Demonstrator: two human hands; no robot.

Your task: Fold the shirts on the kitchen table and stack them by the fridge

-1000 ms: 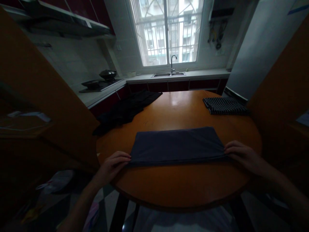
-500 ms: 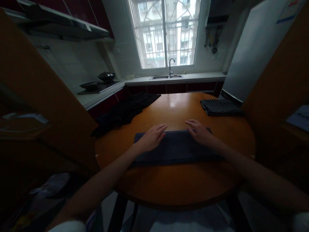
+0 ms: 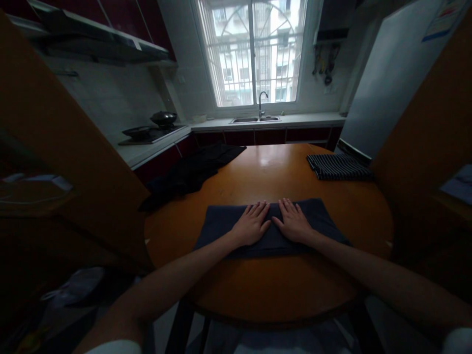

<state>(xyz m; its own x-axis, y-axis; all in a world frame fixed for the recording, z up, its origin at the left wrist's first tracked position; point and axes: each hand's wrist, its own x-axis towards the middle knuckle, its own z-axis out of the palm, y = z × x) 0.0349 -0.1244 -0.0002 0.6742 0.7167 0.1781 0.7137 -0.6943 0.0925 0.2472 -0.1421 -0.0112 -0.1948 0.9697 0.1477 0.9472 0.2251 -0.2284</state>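
A dark blue folded cloth, seemingly a garment [image 3: 221,226], lies in a wide strip near the front of the round wooden table [image 3: 269,182]. My left hand [image 3: 252,226] rests flat on its middle, fingers spread and pointing away from me. Beside it, my right hand [image 3: 293,222] also lies flat on the fabric with its fingers apart. The two thumbs come close together without overlapping. Neither hand grasps anything. The exact kind of garment cannot be made out.
A rumpled black garment [image 3: 188,172] lies along the table's left edge. At the far right is a folded black-and-white striped cloth [image 3: 339,167]. Beyond the table are a counter with a sink [image 3: 254,119], a stove with pans [image 3: 164,118] and a fridge [image 3: 398,83].
Both hands have come down onto the blue cloth and moved inward, closer to each other. Their fingers have spread flat on it. The other clothes lie where they were.
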